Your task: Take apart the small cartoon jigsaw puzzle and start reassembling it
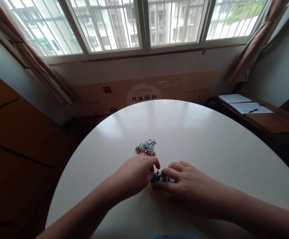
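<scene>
Head view: right hand pinches a small blue-and-white item on the round table. Left hand alongside, fingers curled, grip unclear. Puzzle pieces heaped loose beyond; any joined portion under the hands can't be made out.

I am noting dark blue and white patches on the small item I am gripping. The loose pieces are showing mixed light blue, white, red and dark flecks. The tabletop is reading plain white, its sheen paler toward the far rim. The printed panel is displaying tan, with black characters over a paler circle. The curtains are appearing dusky pink-brown; the side desk, reddish brown.
</scene>
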{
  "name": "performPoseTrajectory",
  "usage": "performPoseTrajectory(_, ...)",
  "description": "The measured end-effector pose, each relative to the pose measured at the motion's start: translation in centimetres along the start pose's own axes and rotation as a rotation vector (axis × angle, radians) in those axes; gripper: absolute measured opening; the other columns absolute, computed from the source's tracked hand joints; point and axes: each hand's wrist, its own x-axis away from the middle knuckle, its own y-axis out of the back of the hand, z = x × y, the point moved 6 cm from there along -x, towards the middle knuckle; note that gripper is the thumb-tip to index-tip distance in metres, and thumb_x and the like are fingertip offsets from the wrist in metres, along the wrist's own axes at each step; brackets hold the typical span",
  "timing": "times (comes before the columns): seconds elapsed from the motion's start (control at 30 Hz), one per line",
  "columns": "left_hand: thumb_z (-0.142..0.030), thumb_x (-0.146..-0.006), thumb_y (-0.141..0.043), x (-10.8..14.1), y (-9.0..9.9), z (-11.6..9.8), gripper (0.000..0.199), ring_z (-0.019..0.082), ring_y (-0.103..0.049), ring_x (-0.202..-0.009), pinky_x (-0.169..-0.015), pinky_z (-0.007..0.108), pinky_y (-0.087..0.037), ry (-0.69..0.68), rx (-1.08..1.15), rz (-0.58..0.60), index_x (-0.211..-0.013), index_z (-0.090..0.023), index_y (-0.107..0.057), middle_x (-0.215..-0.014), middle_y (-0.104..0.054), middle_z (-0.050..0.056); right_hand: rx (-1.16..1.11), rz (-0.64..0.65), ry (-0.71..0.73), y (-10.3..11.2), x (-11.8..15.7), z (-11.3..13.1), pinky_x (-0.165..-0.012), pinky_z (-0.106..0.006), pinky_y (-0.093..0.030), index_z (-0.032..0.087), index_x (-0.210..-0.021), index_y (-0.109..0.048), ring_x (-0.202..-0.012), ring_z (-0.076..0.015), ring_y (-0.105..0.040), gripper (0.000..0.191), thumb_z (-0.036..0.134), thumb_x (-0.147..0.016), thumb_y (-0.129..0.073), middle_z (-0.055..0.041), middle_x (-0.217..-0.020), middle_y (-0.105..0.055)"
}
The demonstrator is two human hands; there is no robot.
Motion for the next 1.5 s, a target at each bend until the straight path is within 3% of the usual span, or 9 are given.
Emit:
performPoseTrajectory(0.1,-0.016,-0.084,-0.059,-0.1,0.0,-0.1,0.020,0.019,-0.067,-0.080,-0.067,0.027,-0.043,-0.031,0.012,-0.005,-0.094,-0.026,-0.073,-0.085,-0.075,-0.001,0.018,0.012,-0.023,0.1,0.1,0.1,-0.090,-0.046,-0.042,0.031,-0.131,-0.056,-0.105,-0.0289,-0.056,0.036,0.034,-0.095,-0.061,-0.0064,-0.120,-0.063)
performPoseTrajectory(0.3,-0.014,-0.083,-0.059,-0.3,0.1,-0.2,0.022,0.018,-0.066,-0.079,-0.066,0.026,-0.042,-0.078,0.045,-0.023,-0.093,-0.027,-0.074,-0.087,-0.075,-0.002,0.018,0.006,-0.045,0.1,0.2,0.1,-0.090,-0.045,-0.040,0.030,-0.135,-0.054,-0.105,-0.0289,-0.055,0.044,0.032,-0.093,-0.065,-0.0064,-0.118,-0.063)
performPoseTrajectory(0.73,-0.022,-0.082,-0.059,-0.7,-0.2,1.1,0.017,0.020,-0.067,-0.086,-0.070,0.029,-0.045,0.023,0.103,-0.017,-0.093,-0.025,-0.072,-0.089,-0.075,-0.001,0.048,-0.052,-0.023,-0.1,0.1,0.2,-0.086,-0.043,-0.041,0.027,-0.136,-0.056,-0.101,-0.0277,-0.056,0.043,0.032,-0.094,-0.063,-0.0074,-0.115,-0.064)
performPoseTrajectory(1.5,-0.019,-0.079,-0.056,-1.0,-0.4,0.7,0.011,0.020,-0.064,-0.082,-0.067,0.029,-0.044,0.074,0.062,0.037,-0.081,-0.021,-0.066,-0.087,-0.073,0.002,0.045,-0.059,-0.018,0.1,-0.1,0.2,-0.085,-0.042,-0.040,0.027,-0.134,-0.059,-0.101,-0.0275,-0.056,0.041,0.032,-0.093,-0.063,-0.0082,-0.113,-0.065)
